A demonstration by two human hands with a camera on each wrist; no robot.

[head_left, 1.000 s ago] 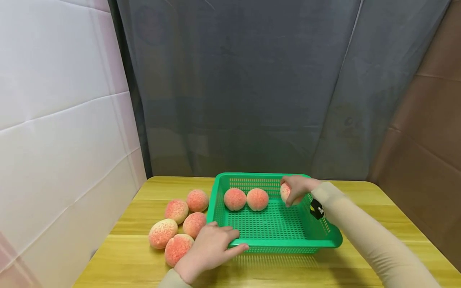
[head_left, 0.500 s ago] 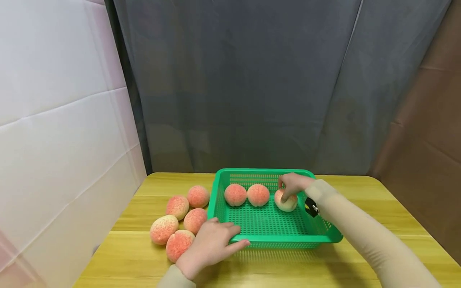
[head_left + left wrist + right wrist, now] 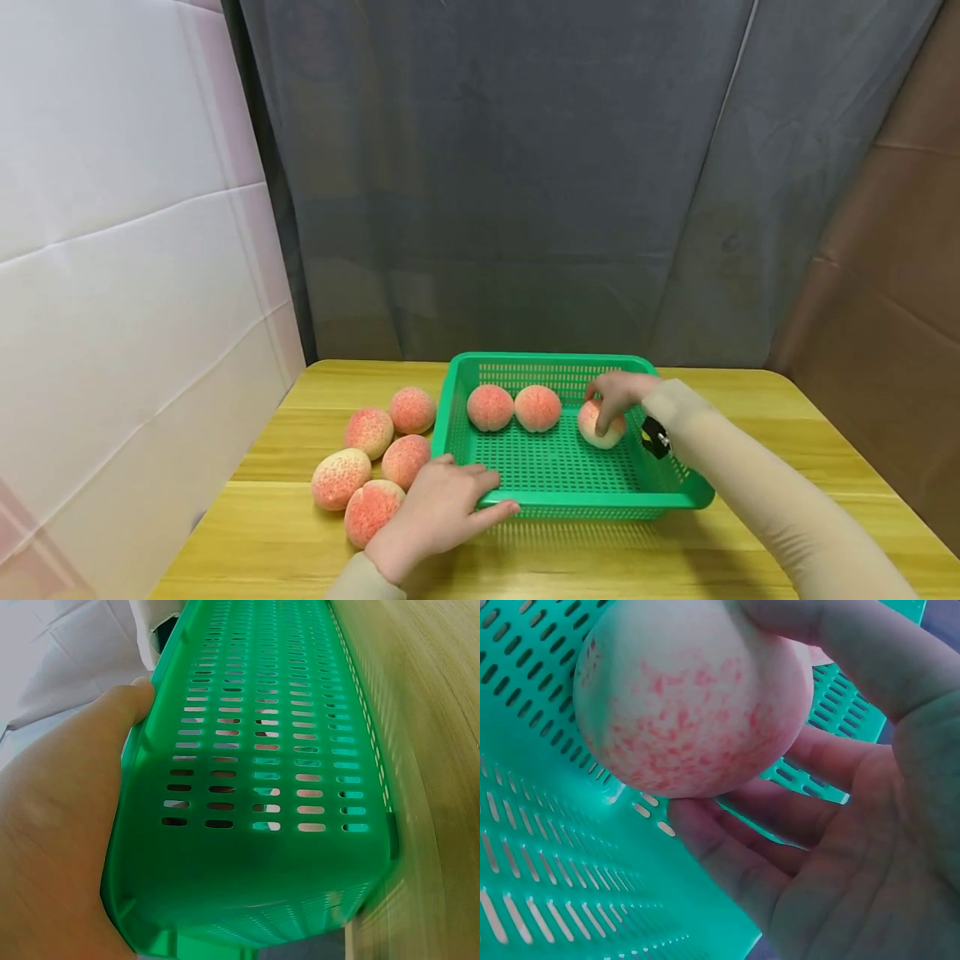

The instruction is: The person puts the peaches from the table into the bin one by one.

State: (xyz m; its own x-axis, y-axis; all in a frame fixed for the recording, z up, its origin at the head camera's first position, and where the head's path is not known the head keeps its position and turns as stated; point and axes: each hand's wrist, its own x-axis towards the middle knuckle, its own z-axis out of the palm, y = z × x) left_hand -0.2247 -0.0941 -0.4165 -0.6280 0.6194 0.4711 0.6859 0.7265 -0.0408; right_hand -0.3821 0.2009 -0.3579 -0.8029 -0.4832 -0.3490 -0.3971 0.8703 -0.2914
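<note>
In the head view, my right hand (image 3: pixel 621 393) holds a peach (image 3: pixel 598 429) inside the back right part of the green plastic basket (image 3: pixel 585 500). Thumb and fingers close around this pale, red-speckled peach (image 3: pixel 697 712) in the right wrist view. Two pinker peaches, a left one (image 3: pixel 491 408) and a right one (image 3: pixel 537 408), sit side by side along the basket's back. My left hand (image 3: pixel 438 508) grips the basket's near left corner, thumb along the front rim. The left wrist view has that hand (image 3: pixel 60 810) against the slotted wall (image 3: pixel 247 855); most fingers are hidden there.
Several loose peaches (image 3: pixel 406 461) lie on the wooden table (image 3: pixel 262 533), left of the basket and close to my left hand. A grey curtain (image 3: pixel 480 183) hangs behind the table, a white sheet (image 3: pixel 135 217) at left and a brown one (image 3: pixel 885 333) at right.
The peach in my right hand has come lower into the basket, shifting left and then slightly back right. My left hand stays at the corner.
</note>
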